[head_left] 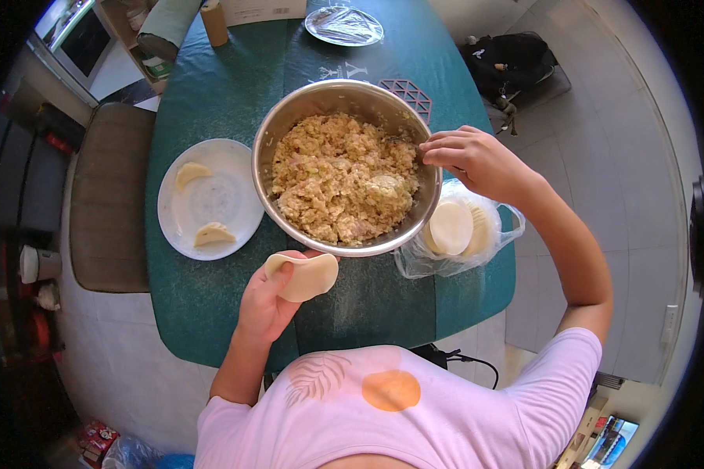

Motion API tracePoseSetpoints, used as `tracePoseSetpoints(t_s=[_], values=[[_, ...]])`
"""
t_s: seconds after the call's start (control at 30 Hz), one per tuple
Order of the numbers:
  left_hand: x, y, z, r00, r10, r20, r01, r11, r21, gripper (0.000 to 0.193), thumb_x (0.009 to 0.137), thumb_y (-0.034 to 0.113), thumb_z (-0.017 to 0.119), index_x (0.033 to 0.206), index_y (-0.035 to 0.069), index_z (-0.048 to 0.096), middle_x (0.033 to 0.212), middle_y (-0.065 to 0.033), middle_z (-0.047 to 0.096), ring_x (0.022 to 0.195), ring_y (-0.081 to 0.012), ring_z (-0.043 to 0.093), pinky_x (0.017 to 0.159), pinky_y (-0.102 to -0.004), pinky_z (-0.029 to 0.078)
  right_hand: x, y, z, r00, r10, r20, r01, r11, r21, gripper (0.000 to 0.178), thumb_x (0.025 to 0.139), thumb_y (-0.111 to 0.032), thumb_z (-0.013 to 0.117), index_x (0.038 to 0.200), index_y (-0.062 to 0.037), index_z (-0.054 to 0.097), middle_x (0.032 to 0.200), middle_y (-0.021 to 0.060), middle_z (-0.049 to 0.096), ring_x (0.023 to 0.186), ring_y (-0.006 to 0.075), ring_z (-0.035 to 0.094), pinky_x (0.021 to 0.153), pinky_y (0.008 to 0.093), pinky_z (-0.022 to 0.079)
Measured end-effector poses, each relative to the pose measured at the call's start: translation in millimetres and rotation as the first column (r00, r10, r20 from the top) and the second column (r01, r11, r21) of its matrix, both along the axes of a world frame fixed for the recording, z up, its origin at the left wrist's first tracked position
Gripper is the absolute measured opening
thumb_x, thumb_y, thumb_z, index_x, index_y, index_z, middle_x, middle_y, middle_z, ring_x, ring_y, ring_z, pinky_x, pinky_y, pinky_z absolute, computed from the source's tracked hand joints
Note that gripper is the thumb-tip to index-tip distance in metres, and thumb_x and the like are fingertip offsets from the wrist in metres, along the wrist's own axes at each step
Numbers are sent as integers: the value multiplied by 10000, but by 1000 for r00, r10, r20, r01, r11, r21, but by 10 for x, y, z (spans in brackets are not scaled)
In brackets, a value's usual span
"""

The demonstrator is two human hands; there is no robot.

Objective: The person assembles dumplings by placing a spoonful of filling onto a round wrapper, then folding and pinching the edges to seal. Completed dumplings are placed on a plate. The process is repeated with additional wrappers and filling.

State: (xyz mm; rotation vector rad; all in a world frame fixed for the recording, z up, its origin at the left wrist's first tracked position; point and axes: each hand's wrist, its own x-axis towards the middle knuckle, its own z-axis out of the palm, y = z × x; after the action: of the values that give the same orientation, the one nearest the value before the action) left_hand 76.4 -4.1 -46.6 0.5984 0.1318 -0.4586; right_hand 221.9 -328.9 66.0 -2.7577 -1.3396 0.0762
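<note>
A round dumpling wrapper (309,279) is held in my left hand (264,309), its thumb on top, just in front of the big steel bowl (347,250). Minced filling (344,180) heaps up inside that bowl. At the bowl's right rim is my right hand (485,162), fingers bent together over the edge; what they grip is hidden. Below that hand, a stack of wrappers (451,227) lies in a clear plastic bag (426,266). To the left, a white plate (199,203) carries two folded dumplings, one toward the back (192,175) and one toward the front (213,234).
A dark green cloth (211,305) covers the table. Behind the bowl lie a lattice trivet (408,98) and a film-covered plate (344,26). A brown cylinder (214,22) stands at the back left. A padded bench (109,199) flanks the table's left side; a black bag (512,62) sits beyond its right.
</note>
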Motion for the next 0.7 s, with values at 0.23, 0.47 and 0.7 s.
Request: tracePoseSetpoints(t_s=[0.23,0.47,0.7], values=[[4,-3,-18,1000,-9,-18,10,1000,27,283,950,212,538,1123,-12,535,1183,-190,579,1101,-266,568,952,-387,456,-17,-95,259,986,-42,159,30,997,72,186,863,-70,594,1037,-77,661,1092,61,667,1087,209,594,889,364,446],[9,70,131,994,-77,-74,86,989,123,311,939,149,524,1185,-41,506,1191,-184,579,1083,-256,586,947,-386,468,-89,-80,300,987,-33,158,14,992,123,177,846,-58,611,1018,-80,647,1074,64,671,1059,219,609,869,367,458],[18,130,218,990,-97,-104,109,987,121,346,926,97,503,1231,-60,463,1206,-196,570,1098,-282,590,957,-405,477,-80,-241,275,975,-49,218,16,989,147,204,839,-12,605,1029,-76,647,1095,70,664,1066,216,606,849,363,461]])
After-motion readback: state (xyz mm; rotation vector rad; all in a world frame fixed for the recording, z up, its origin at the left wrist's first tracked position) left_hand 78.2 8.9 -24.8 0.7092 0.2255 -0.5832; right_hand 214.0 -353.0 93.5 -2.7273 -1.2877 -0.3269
